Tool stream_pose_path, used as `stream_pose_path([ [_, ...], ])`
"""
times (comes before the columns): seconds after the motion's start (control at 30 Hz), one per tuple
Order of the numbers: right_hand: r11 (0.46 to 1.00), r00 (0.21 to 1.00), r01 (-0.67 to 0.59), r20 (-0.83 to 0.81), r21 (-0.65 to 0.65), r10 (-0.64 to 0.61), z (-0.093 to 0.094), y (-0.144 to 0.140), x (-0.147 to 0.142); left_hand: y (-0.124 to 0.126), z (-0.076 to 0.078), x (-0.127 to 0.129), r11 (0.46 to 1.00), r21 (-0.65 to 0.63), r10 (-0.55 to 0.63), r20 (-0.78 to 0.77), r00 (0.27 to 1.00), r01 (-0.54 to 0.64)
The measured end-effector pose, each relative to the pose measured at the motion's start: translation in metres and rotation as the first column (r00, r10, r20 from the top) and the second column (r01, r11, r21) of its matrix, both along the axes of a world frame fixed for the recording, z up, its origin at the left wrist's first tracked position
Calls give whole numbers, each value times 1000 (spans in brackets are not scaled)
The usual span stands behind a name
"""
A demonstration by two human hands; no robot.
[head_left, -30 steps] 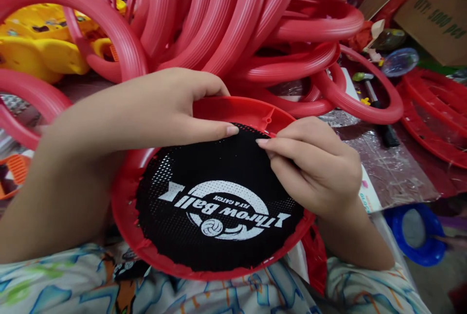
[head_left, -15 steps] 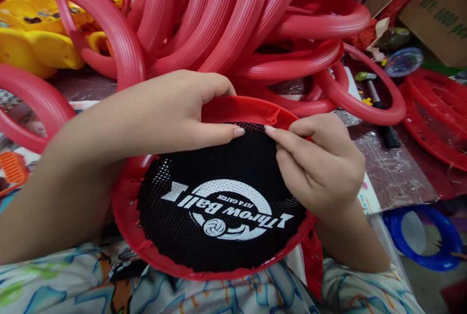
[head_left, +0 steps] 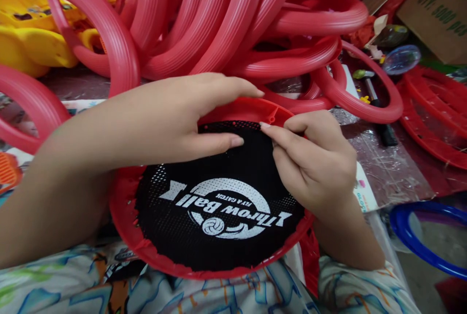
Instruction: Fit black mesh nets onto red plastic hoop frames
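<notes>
Two bare hands work at the far edge of a red plastic disc that rests on the person's lap, tilted up toward the camera; a black mesh circle printed with white "Throw Ball" lettering lies inside its rim, with the print upside down to the viewer; the left hand lies flat over the upper left part of the disc, its grip loose and mostly open, the thumb pressing down on the mesh and the forefinger stretched out over the far rim, the other fingers hidden behind it; the right hand sits at the upper right, its grip closed to a pinch, forefinger and thumb tips meeting on the edge of the mesh just where it joins the red rim, the remaining fingers curled under; the two hands are near each other but apart, with a short strip of mesh edge between them; behind the disc a heap of red rings leans across the counter, which is covered with clear plastic film; yellow plastic pieces lie at the far left, a cardboard box stands at the far right, and a blue ring shows at the lower right
</notes>
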State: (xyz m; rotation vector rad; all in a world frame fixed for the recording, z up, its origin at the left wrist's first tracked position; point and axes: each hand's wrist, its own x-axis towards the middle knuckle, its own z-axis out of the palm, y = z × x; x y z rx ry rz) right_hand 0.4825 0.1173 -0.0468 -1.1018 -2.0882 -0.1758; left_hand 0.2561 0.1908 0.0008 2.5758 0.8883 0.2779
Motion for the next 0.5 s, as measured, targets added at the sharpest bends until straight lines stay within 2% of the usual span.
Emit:
stream_pose_path([
  [0.07, 1000, 1000, 3, -12, -12, -3, 0, 0, 0, 0, 1, -3, 991, -2, -132, 37, 991, 132],
  [0.13, 1000, 1000, -2, -23, -16, 2, -1, 0, 1, 1, 0, -5, 982, 14, -190, 50, 980, 190],
  [0.27, 999, 998, -10, -66, -37, 7, -2, 0, 1, 5, -6, -8, 984, 53, -173, 44, 984, 171],
  [0.4, 995, 986, 53, -152, -85, -65, -1, -1, 0, 6, -10, -7, 985, 52, -166, 21, 986, 165],
  [0.5, 989, 984, 94, -143, -114, -110, 0, -4, 0, 6, -9, -6, 987, 57, -153, 19, 988, 152],
])
